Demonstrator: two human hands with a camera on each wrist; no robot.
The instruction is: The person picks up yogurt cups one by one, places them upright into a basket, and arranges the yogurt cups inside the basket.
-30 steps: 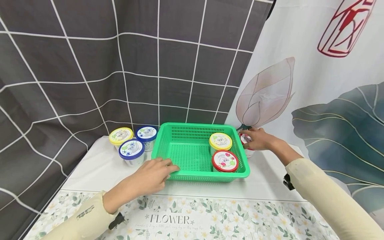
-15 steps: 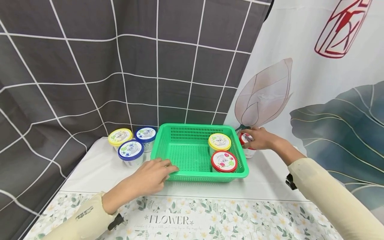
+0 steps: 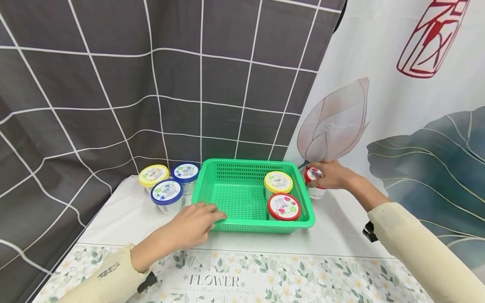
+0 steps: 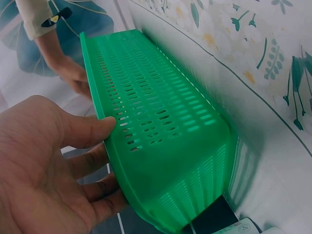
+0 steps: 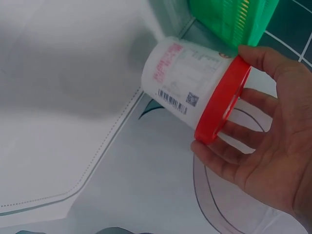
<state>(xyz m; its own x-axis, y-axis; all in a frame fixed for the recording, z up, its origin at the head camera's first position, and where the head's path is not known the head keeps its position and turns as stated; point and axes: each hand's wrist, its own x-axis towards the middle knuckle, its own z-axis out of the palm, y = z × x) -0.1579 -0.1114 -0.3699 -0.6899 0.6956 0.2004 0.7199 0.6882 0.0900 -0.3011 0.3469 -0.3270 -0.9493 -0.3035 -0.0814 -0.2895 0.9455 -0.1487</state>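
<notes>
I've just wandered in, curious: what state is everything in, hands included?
Green plastic basket: upright, partly filled
Left hand: pinching the basket's rim
Gripped red-lidded tub: lid on
Right hand: gripping that tub's lid
Yellow-lidded tub in basket: closed, upright
Red-lidded tub in basket: closed, upright
Outside yellow-lidded tub: closed, upright
Front blue-lidded tub: closed, upright
Rear blue-lidded tub: closed, upright
Grey curtain: hanging, creased

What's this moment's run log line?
left hand: grips green basket by rim | right hand: holds red-lidded tub outside basket | inside: yellow-lidded tub, another red-lidded tub
</notes>
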